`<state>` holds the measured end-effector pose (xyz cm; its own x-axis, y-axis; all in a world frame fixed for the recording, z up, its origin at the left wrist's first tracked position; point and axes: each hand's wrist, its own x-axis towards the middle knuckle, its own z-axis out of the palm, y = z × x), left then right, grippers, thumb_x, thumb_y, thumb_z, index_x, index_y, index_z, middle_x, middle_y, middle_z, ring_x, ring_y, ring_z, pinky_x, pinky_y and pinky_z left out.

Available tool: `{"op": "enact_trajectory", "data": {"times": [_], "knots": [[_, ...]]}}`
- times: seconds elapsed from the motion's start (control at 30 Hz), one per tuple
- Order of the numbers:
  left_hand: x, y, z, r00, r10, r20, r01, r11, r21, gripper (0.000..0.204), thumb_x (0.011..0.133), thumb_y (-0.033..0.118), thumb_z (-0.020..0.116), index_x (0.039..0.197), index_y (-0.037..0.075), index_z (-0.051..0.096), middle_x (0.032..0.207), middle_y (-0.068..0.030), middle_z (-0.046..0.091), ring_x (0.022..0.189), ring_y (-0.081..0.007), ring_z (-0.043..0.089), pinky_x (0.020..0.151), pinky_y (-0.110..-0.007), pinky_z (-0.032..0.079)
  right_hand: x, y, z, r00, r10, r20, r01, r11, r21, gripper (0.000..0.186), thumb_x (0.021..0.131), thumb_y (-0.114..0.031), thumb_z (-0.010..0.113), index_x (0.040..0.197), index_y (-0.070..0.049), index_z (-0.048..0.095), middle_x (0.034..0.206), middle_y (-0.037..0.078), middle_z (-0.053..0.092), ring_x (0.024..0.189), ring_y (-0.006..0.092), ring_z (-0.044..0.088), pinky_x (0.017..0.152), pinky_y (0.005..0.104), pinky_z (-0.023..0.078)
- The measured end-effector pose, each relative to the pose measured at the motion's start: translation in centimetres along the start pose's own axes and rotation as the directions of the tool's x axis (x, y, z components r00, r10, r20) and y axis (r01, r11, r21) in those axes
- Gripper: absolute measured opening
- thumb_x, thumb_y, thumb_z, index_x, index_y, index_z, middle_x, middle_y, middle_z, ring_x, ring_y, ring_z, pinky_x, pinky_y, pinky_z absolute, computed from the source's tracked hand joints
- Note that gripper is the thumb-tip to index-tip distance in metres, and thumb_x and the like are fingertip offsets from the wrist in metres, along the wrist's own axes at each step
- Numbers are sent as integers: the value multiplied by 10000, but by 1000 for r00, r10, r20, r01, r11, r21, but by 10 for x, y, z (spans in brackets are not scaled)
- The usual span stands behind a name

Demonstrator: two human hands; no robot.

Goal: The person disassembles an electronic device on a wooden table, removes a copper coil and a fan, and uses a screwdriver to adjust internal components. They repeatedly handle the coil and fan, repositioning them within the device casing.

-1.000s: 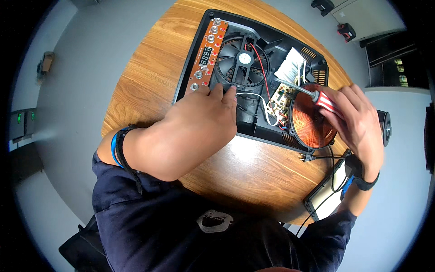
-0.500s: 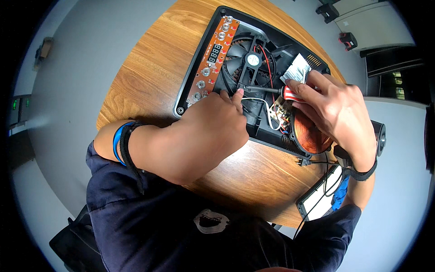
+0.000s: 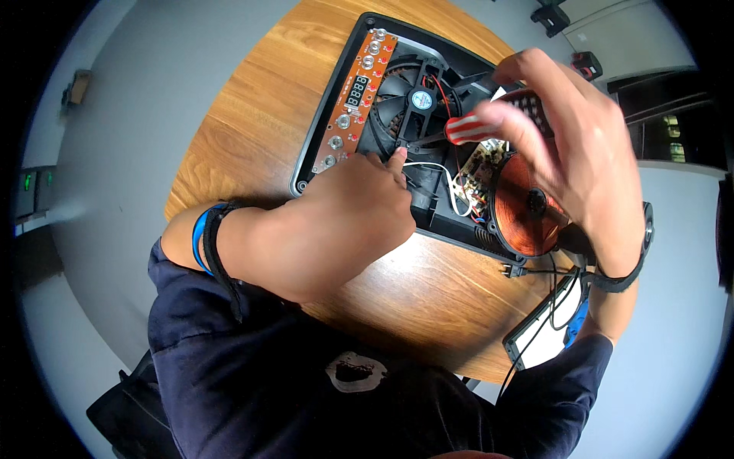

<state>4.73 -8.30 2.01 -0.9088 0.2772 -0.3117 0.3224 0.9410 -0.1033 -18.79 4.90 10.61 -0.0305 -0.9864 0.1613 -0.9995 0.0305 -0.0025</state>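
An opened induction cooktop [image 3: 425, 206] holds an orange button board [image 3: 354, 115], a black fan [image 3: 394, 84], a wired circuit board [image 3: 475, 183] and a copper coil [image 3: 514, 210]. My left hand [image 3: 332, 222] is closed, fingertips at the fan frame's lower corner beside the screwdriver tip; what they grip, if anything, is hidden. My right hand [image 3: 581, 161] loosely grips a screwdriver with a red-and-white striped handle [image 3: 462, 131], thumb against it and index finger arched high above. The shaft slants down-left to that corner. The raised fingers partly cover the back right of the casing.
The casing rests on a curved wooden table [image 3: 229, 138]. At its lower right lie a plug [image 3: 514, 270], black cables and a framed white panel [image 3: 535, 329]. Dark tool-like objects [image 3: 550, 19] are beyond the far edge, above a grey floor.
The screwdriver first moved down-left to the fan frame's corner; since then its handle has risen up-left. My right fingers have lifted and loosened around it. My left fingertips remain near that corner.
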Motion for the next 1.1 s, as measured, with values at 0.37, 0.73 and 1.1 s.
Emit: {"op": "enact_trajectory", "data": {"times": [0.37,0.73,1.1], "knots": [[5,-11,-13,990,27,136,-13,995,-103,518,1007,69,663,1475,-141,727,1571,-400,703,1266,-428,813,1120,-547,632,28,34,-7,915,-403,-2,381,866,324,224,1085,-176,811,1229,-9,768,1254,158,702,1173,387,765,990,491,624],[6,-12,-17,996,-40,76,54,981,-186,440,960,82,765,1372,-67,724,1464,-406,750,1106,-399,862,895,-476,688,25,25,-5,881,-465,-89,463,806,370,264,1045,-101,813,1292,-16,783,1167,146,732,1142,370,739,999,474,608],[-2,-12,-4,989,-111,-98,86,970,-226,579,1067,306,819,1481,-50,629,1463,-308,774,1037,-392,852,928,-483,664,14,17,1,981,-188,-50,193,975,111,220,1174,-253,740,1155,-36,764,1097,171,765,925,381,804,844,497,643]]}}
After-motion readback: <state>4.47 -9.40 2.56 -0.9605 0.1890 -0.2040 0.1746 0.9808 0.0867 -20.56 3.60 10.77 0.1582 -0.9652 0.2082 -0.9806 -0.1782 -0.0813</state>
